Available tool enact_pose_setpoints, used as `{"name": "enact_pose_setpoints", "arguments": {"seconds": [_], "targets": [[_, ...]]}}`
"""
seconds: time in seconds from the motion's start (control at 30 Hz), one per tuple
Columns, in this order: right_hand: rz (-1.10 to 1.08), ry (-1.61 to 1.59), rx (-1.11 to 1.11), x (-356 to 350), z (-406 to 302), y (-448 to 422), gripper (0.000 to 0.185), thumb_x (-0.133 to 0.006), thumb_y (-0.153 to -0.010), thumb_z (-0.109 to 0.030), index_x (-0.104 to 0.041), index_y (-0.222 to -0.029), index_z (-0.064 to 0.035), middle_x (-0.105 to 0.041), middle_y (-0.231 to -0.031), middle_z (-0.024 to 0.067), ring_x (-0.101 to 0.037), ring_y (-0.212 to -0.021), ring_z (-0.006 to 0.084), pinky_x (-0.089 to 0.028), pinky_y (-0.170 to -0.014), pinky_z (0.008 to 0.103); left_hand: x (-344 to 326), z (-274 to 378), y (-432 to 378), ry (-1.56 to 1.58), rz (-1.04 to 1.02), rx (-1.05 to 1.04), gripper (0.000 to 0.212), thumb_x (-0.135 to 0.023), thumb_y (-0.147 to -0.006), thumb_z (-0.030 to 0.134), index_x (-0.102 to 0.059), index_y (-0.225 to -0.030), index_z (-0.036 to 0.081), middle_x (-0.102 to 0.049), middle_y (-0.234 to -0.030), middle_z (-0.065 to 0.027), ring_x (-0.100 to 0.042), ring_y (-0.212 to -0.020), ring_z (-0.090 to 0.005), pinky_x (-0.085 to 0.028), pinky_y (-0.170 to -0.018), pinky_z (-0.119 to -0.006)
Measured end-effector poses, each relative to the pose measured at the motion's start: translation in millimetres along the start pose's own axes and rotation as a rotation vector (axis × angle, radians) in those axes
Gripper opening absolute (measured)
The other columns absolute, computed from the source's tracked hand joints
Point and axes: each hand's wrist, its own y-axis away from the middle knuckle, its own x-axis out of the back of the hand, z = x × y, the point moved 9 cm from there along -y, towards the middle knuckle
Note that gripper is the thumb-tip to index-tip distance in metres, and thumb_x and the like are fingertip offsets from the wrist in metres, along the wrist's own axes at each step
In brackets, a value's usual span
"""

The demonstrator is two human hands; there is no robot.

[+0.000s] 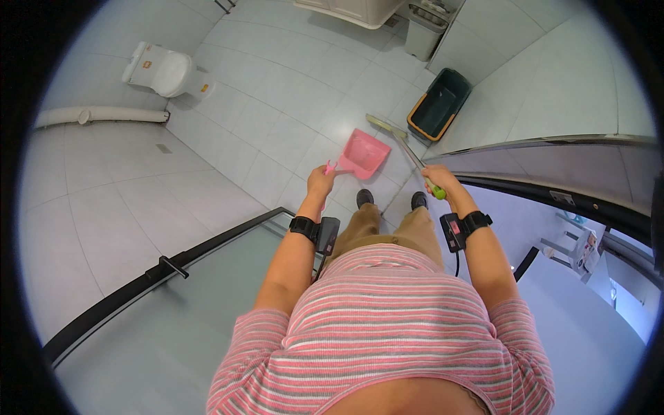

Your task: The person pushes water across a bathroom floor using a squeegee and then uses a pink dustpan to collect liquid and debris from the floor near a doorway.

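My left hand (pixel 320 181) is closed round the handle of a pink plastic dustpan (pixel 364 153), whose pan is in front of my feet, over the tiled floor. My right hand (pixel 441 180) grips the green-ended grey pole of a floor squeegee or broom (pixel 386 126). Its pale green head lies beyond the dustpan, slightly to the right, and no contact between the two shows. Whether the pan touches the floor, I cannot tell.
A dark green basket (pixel 440 106) with an orange handle stands by the right wall, near a grey trash bin (pixel 424 33). A white toilet (pixel 171 72) is at the far left, a cabinet (pixel 347 10) at the top. An open glass door (pixel 207 290) is on my left, a black-framed doorway (pixel 560 197) on my right.
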Motion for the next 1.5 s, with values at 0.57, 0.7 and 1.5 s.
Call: {"name": "enact_pose_setpoints", "arguments": {"seconds": [0.57,0.7,1.5], "targets": [[-0.182,0.171,-0.084,-10,10,5,0.017,-0.046,-0.070,-0.011,-0.052,-0.084,-0.0037,-0.045,-0.050,0.0069,-0.042,-0.034,0.0132,-0.033,-0.029,0.0259,2,-32,-19,0.065,-0.003,0.091,0.033,-0.050,-0.065,0.028,-0.056,-0.085,0.003,-0.056,-0.073,-0.0162,-0.054,-0.071,-0.0280,-0.041,-0.063,-0.034],[-0.099,0.072,-0.081,-8,10,11,0.022,-0.047,-0.070,-0.011,-0.050,-0.090,-0.0032,-0.046,-0.052,0.0078,-0.042,-0.034,0.0131,-0.033,-0.029,0.0254,-1,-32,-21,0.084,-0.004,0.070,0.033,-0.049,-0.065,0.028,-0.056,-0.085,0.003,-0.056,-0.073,-0.0165,-0.054,-0.071,-0.0284,-0.041,-0.062,-0.034],[0.148,-0.191,-0.057,-2,74,-12,0.030,-0.049,-0.069,-0.009,-0.044,-0.097,0.0014,-0.046,-0.057,0.0104,-0.044,-0.039,0.0194,-0.037,-0.035,0.0310,-2,-25,-22,0.045,-0.005,0.028,0.029,-0.049,-0.065,0.026,-0.056,-0.080,0.002,-0.055,-0.071,-0.0182,-0.054,-0.069,-0.0307,-0.041,-0.062,-0.035]]}}
